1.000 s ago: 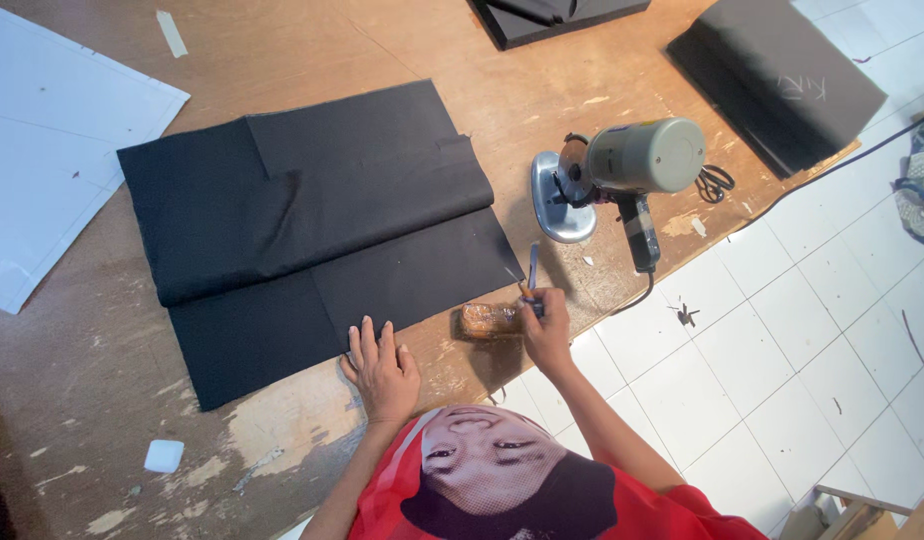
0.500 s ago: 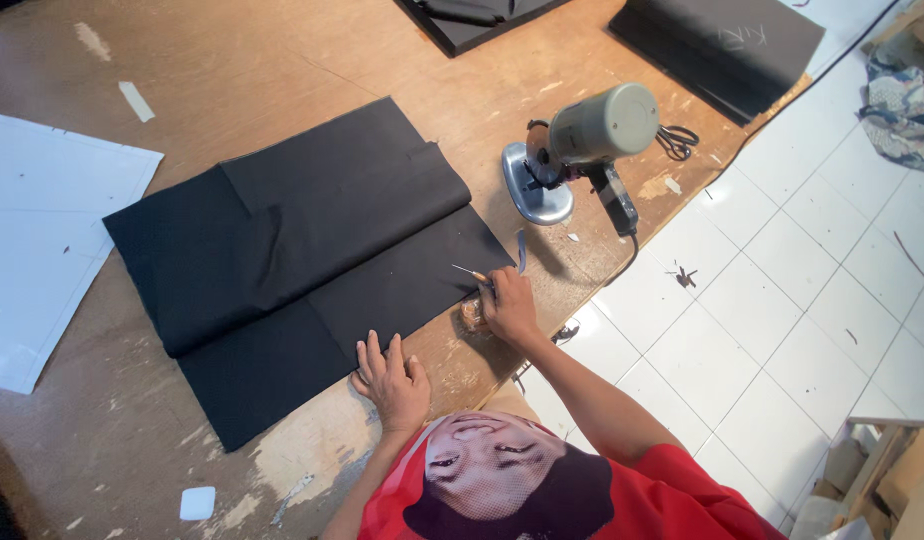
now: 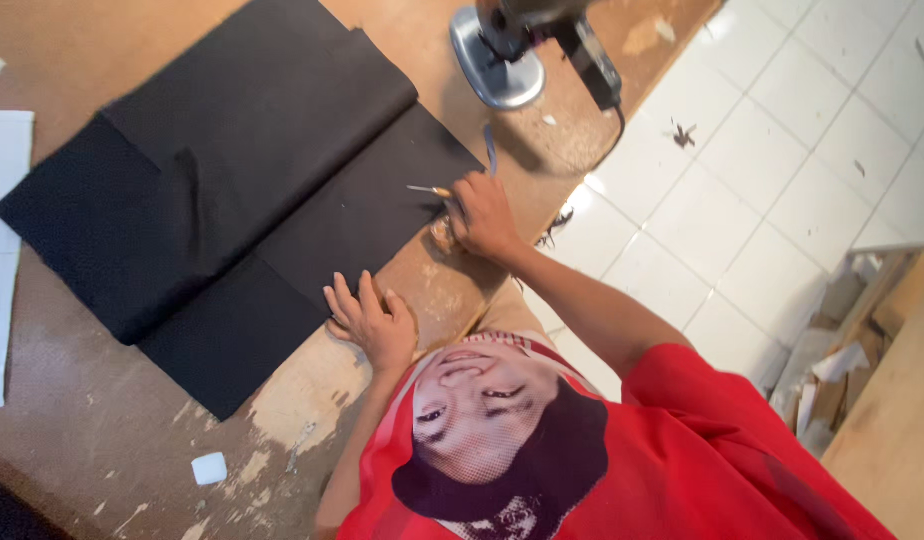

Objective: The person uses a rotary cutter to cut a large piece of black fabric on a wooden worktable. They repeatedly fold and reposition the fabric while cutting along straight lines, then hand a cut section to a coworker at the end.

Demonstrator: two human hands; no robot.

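Where frame ends — cutting machine [image 3: 522, 45] cropped

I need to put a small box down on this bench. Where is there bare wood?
Bare wood lies below the black fabric, around the small white block, and between the left hand and right hand. It is crowded near the cutting machine.

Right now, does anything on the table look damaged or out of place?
Yes. The tabletop is worn: pale patches show near the left hand, with small scraps around. The black fabric lies in uneven, overlapping layers. The right hand holds a thin tool.
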